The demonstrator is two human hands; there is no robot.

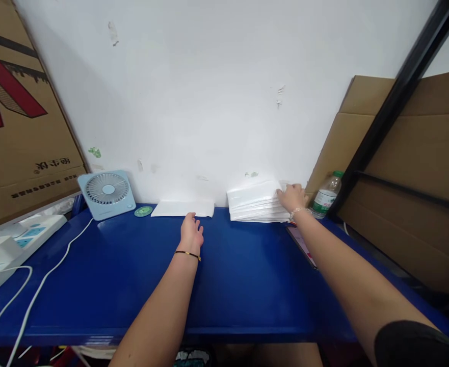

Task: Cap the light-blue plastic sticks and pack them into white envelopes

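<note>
My left hand (191,233) is just in front of a thin white stack (182,209) lying against the wall. Its fingers are loosely apart and nothing is in them. A thicker, slightly fanned pile of flat white packets (257,203) lies to the right, with a faint sheen on top. My right hand (293,198) is at the far right corner of this pile, thumb and fingers bent around the edge of the top packet. The fingertips behind the edge are partly hidden. Whether the packets are paper or film I cannot make out.
A phone (301,245) lies under my right forearm. A green-capped bottle (325,196) stands beside my right hand, near a black metal bar (390,104) and cardboard. On the left are a blue fan (108,193), a green disc (143,211) and a power strip (36,232) with cables.
</note>
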